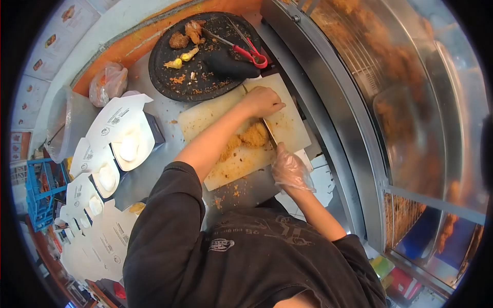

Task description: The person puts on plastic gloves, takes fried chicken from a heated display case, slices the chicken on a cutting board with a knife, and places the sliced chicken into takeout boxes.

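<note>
My right hand, in a clear plastic glove, grips a knife. Its blade lies against a piece of breaded fried chicken on the white cutting board. Another breaded piece lies to the left, partly under my left forearm. My bare left hand is closed in a fist over the board, just beyond the knife's far end. Whatever its fingers may hold is hidden. Crumbs are scattered over the board.
Beyond the board sits a round black tray with chicken pieces, crumbs and red-handled tongs. Open boxes with white contents line the left, near a plastic bag. A glass-and-metal display case bounds the right.
</note>
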`<action>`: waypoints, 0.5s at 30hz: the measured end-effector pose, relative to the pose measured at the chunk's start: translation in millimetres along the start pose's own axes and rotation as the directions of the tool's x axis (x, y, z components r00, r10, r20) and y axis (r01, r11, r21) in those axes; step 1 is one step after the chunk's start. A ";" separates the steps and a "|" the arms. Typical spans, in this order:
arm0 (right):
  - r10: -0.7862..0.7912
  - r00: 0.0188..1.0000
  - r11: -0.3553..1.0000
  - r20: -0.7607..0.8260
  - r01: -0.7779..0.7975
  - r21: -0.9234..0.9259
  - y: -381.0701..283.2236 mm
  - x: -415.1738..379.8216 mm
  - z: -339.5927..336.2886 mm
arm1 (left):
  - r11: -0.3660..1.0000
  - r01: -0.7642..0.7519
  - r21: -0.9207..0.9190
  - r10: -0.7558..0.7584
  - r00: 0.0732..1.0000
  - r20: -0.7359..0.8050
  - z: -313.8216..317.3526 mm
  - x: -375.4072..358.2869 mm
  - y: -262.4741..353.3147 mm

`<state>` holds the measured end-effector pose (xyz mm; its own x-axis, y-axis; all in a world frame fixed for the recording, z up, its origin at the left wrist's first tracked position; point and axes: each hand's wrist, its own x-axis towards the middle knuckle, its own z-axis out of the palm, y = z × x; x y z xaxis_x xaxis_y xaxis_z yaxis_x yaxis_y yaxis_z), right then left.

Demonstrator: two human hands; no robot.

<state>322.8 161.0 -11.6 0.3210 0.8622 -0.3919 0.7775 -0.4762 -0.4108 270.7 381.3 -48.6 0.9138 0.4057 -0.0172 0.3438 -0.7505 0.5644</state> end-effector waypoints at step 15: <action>-0.081 0.994 0.995 -0.080 0.076 -0.059 -6.9 -12.9 -2.4 | 0.991 0.013 -0.134 -0.026 0.995 -0.100 -6.9 -22.8 -0.9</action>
<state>314.6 153.5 -1.7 0.2992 0.9089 -0.2905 0.8301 -0.3981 -0.3905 248.0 376.3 -43.0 0.8782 0.4755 0.0509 0.3232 -0.6686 0.6697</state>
